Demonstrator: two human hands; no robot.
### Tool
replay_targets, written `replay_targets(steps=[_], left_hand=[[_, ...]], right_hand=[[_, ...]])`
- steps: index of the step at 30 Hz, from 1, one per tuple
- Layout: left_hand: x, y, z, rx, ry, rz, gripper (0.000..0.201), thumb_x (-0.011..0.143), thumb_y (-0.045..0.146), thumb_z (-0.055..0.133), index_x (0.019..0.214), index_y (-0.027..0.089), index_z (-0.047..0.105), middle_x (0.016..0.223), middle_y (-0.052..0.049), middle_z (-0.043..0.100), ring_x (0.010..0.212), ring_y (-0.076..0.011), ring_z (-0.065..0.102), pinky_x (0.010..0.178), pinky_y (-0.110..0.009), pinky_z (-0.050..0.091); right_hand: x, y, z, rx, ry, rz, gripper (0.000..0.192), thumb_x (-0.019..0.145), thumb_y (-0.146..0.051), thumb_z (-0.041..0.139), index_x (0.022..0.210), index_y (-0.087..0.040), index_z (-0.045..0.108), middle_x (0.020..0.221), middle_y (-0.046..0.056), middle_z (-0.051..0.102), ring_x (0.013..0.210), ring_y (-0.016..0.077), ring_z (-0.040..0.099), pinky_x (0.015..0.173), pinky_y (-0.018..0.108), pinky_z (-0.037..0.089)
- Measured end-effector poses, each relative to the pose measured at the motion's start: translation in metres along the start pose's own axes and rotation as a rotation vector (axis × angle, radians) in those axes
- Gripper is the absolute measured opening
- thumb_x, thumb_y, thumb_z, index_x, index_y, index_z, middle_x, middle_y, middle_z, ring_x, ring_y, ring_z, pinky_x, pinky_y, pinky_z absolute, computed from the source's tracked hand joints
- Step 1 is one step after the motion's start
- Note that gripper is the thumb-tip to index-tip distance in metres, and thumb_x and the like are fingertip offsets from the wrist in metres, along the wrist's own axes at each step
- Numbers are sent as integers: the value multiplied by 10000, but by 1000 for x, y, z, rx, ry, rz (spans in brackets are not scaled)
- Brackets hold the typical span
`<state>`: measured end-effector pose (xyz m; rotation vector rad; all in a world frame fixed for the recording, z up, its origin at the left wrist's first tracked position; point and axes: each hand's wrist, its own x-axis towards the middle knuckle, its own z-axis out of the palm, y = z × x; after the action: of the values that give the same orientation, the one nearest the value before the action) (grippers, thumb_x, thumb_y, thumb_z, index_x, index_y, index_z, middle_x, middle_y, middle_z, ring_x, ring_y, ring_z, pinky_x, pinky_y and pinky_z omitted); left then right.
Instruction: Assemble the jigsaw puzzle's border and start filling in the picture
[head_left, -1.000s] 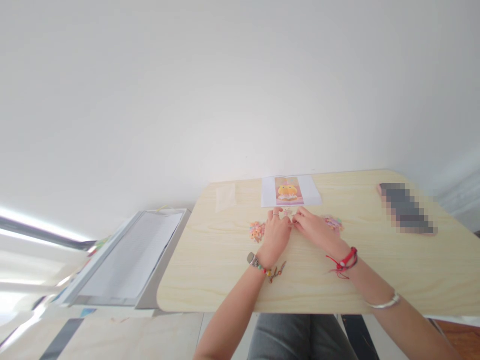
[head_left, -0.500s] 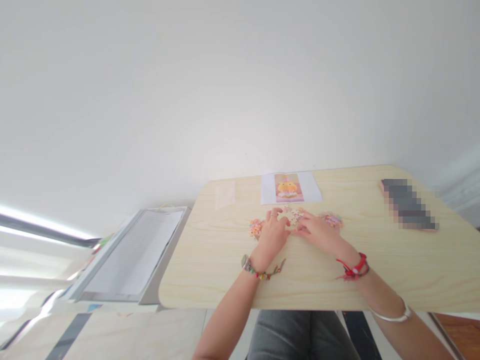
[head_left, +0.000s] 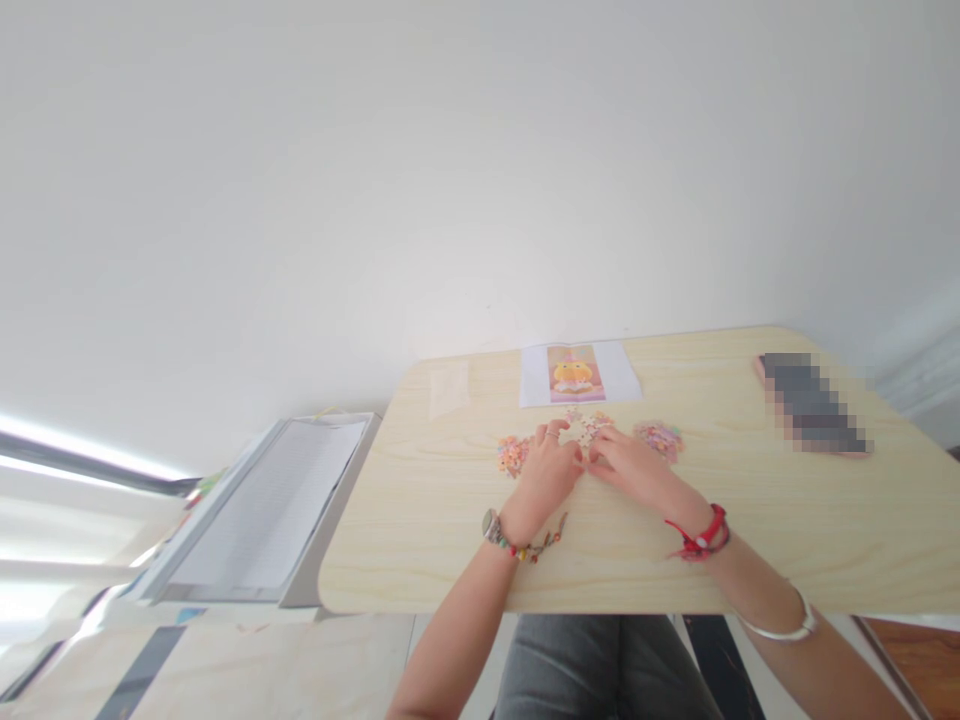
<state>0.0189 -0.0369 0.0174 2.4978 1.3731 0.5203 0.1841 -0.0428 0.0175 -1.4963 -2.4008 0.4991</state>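
Puzzle pieces on a tabletop [head_left: 450,520], hands in the middle.

The left hand [head_left: 551,470] and right hand [head_left: 630,465] meet at joined pieces [head_left: 589,425]; loose piles lie left [head_left: 512,455] and right [head_left: 658,438], a picture sheet [head_left: 577,373] behind, a tray [head_left: 262,510] left of the tabletop.

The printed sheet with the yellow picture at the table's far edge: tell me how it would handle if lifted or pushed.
The printed sheet lies quite flat on the table, so it is probably thin paper: light and floppy, likely to sag if lifted by one corner. Pushed, it would probably slide easily over the smooth wood. Nothing weighs it down; both hands work nearer, so a draught might shift it.
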Motion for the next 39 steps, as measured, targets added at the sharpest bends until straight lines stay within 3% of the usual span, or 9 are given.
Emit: replay_targets(steps=[5,9,15,20,26,30,34,39], left_hand=[[3,-2,-1,-47,48,101,123,716,112,666,804,172,605,1190,-99,412,1144,-277,400,942,-453,424],[5,-5,-1,-112,93,136,114,729,152,666,812,188,596,1208,-79,399,1152,-270,399,944,-465,430],[10,-4,6,-172,166,185,120,726,175,671,817,196,594,1207,-81,400,1132,-252,421,943,-457,433],[24,16,19,-159,159,258,155,709,198,691,821,175,587,1155,-114,451,1144,-272,436,955,-489,408],[37,43,36,-43,103,280,143,751,185,653,872,153,584,1198,-147,453,1176,-287,425,961,-482,403],[35,34,25,-10,125,189,278,705,188,712,939,167,564,1237,-136,426,1189,-294,410,956,-487,404],[26,10,4,29,220,-12,210,713,149,692,887,170,575,1231,-121,417,1171,-295,412,943,-488,406],[16,2,0,112,167,-130,182,674,193,727,789,121,605,1161,-156,464,1116,-318,432,917,-475,411]], right_hand=[[-2,5,-6,-60,50,-61,132,847,-193,498,771,-176,605,909,68,575,807,182,592,689,299,461],[-4,4,-15,-131,114,-67,108,813,-255,570,881,-192,625,1005,70,570,795,182,603,640,285,462],[-8,0,-24,-213,96,-74,102,809,-242,582,861,-194,657,970,69,582,770,177,606,634,281,457],[-24,22,-29,-195,103,-30,95,813,-248,572,825,-201,654,865,42,584,747,164,595,669,283,462],[-42,47,-23,-219,150,49,180,792,-156,530,934,-195,634,1001,69,590,846,187,601,673,285,479],[-46,46,-23,-189,159,85,176,818,-180,489,898,-199,645,989,66,590,822,180,599,687,292,478],[-38,35,-28,-118,155,59,197,836,-167,460,870,-196,652,966,68,579,824,177,588,722,291,460],[-10,15,-29,-161,76,50,166,810,-150,511,887,-189,653,953,68,569,773,171,581,680,277,436]])
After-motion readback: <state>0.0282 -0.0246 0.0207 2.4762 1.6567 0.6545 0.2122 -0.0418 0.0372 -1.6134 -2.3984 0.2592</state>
